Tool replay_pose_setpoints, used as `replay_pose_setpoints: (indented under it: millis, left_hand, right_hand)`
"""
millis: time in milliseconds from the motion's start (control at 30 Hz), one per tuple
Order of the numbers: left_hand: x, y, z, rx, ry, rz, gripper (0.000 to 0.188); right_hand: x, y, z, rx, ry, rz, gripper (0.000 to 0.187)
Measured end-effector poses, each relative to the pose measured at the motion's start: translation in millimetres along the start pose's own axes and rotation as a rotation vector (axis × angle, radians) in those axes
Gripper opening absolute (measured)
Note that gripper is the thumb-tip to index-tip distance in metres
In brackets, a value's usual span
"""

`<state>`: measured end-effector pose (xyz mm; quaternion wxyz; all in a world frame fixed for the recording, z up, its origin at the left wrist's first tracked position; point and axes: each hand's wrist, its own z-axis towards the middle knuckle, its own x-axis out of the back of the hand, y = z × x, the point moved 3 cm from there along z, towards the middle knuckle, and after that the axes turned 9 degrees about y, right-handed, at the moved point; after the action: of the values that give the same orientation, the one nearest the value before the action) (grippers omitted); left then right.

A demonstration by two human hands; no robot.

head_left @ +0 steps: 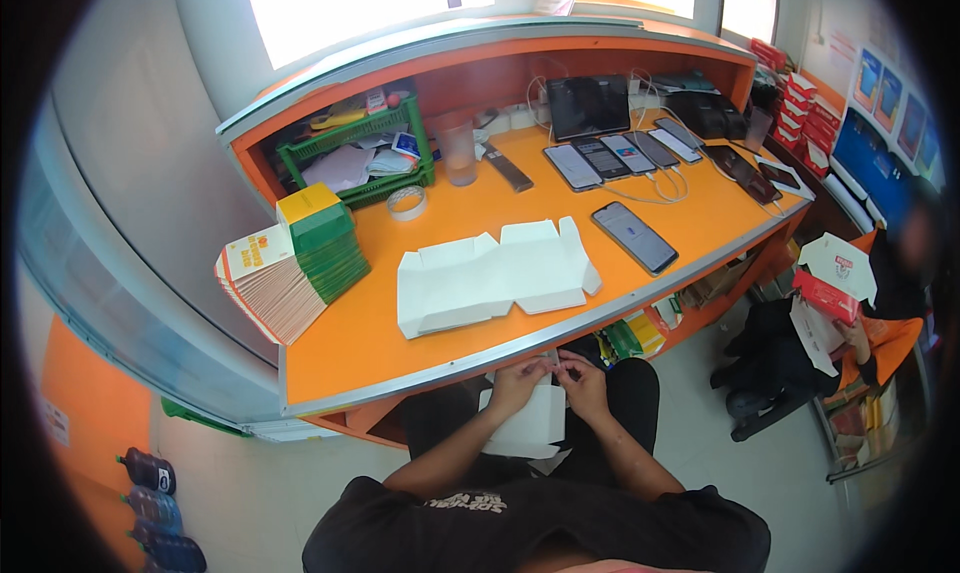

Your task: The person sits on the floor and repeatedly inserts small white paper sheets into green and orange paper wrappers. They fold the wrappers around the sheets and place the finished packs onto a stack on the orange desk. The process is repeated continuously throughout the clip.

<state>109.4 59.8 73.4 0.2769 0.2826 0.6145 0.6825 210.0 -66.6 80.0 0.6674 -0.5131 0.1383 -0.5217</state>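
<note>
Over my lap, just below the desk's front edge, lies a partly folded white cardboard box (pixel 532 416). My left hand (pixel 518 386) pinches its far end, and my right hand (pixel 582 381) grips the same end close beside it. The fingers of both hands are bent together; the small flap between them is hard to make out. On the orange desk (pixel 360 373) in front of me rests another white cardboard box blank (pixel 490 278), opened out with its plain inside up. A stack of flat green, yellow and white cartons (pixel 300 263) leans at the desk's left end.
A smartphone (pixel 635 238) lies right of the blank; several more phones with cables stand near a dark tablet (pixel 588 108). Further left are a tape roll (pixel 407 204), a plastic cup (pixel 456 151) and a green tray (pixel 355 153). At far right, another person holds a red-white box (pixel 828 295).
</note>
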Motion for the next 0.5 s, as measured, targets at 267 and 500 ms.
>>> replay_pose_setpoints:
  millis: [267,500]
  left_hand:
    - [-1,1,-9,-0.189,-0.061,0.142,0.028]
    - [11,-9,-5,-0.032,-0.066,0.273,0.031]
  right_hand:
    - [-19,27,-17,-0.526,0.019,0.467,0.018]
    - [-8,18,-3,-0.453,-0.036,0.531,0.016]
